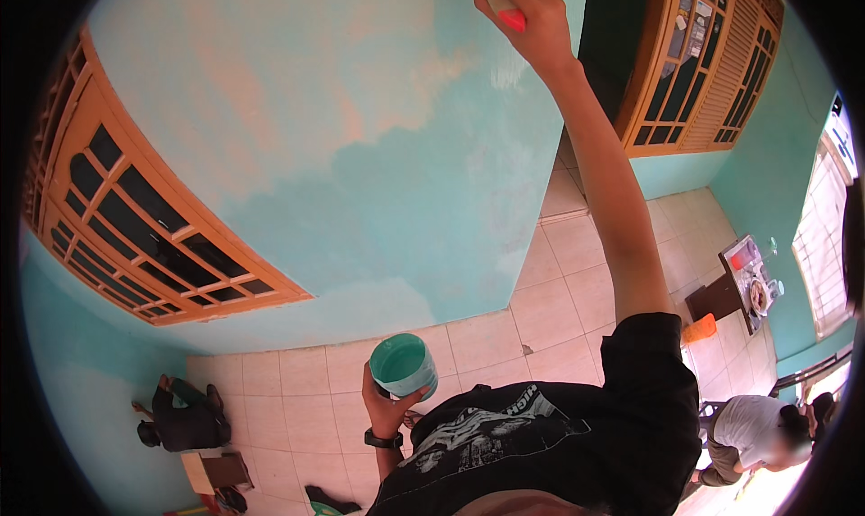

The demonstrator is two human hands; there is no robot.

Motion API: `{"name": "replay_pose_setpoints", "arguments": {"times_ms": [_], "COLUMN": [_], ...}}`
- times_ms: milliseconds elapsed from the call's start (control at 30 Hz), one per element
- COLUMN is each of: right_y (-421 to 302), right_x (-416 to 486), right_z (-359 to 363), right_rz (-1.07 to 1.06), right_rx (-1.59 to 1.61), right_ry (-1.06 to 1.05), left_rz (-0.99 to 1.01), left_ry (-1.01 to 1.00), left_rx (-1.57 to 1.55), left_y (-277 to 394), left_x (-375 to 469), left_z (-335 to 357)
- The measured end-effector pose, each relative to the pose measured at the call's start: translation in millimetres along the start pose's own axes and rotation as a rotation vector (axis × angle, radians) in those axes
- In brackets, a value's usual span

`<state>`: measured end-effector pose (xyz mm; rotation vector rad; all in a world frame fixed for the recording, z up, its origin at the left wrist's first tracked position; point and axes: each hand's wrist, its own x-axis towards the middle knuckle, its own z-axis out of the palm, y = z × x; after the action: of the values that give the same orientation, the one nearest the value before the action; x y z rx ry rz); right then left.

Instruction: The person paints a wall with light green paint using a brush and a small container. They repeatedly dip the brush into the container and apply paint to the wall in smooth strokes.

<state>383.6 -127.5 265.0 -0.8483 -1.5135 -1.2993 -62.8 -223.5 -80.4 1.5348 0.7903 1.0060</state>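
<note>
My right hand (pixel 530 16) is raised high against the wall at the top of the view, closed around a paintbrush handle (pixel 512 20) with a red end; its bristles are mostly cut off by the upper edge. In front of my body, my left hand (pixel 394 408) grips a round tub of turquoise paint (pixel 403 367), held upright with its mouth uncovered. The wall (pixel 405 178) before me shows darker turquoise paint at its lower middle and right, with paler, patchy orange-tinged areas above and to the left.
An orange-framed window (pixel 149 225) is at left, a similar one (pixel 696 70) beyond the wall's right edge. A person (pixel 186 414) crouches at lower left near a small wooden table (pixel 216 472). Another person (pixel 750 435) sits at lower right. A table (pixel 750 286) holds dishes.
</note>
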Motion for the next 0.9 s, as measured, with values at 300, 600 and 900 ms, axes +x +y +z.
{"name": "replay_pose_setpoints", "arguments": {"times_ms": [300, 600, 900], "right_y": [0.1, -23.4, 0.6], "right_x": [-22.5, -29.2, -37.8], "right_z": [10.8, -8.4, 20.0], "right_rz": [0.026, 0.155, 0.099], "right_rx": [-0.128, -0.066, -0.094], "right_ry": [-0.037, -0.167, 0.000], "left_rz": [-0.024, 0.018, 0.013], "left_ry": [-0.028, -0.058, -0.059], "left_rx": [0.003, 0.019, 0.033], "left_y": [-1.9, -3.8, -3.2], "left_x": [6.0, 12.2, 4.3], "left_z": [5.2, 7.2, 11.0]}}
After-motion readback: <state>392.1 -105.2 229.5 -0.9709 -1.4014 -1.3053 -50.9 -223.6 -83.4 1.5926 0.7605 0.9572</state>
